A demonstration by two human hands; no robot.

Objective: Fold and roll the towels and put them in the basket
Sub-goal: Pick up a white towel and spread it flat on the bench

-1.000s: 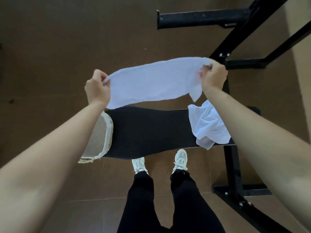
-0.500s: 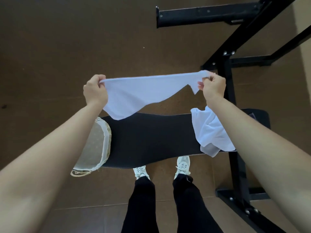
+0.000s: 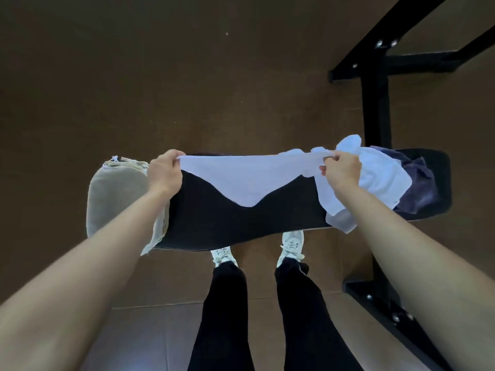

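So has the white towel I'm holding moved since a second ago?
Yes. The white towel has come down toward the black bench; it was stretched above the bench's far edge before.

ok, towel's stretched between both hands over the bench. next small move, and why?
Probably lower it flat onto the black bench. The left hand and right hand pinch the white towel taut by its top corners; it sags unfolded, and the bench below it is bare.

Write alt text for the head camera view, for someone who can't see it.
Seen from above, a person's left hand and right hand hold a white towel stretched out over a black bench. A beige basket sits at the bench's left end; a pile of white and dark towels lies at its right end.
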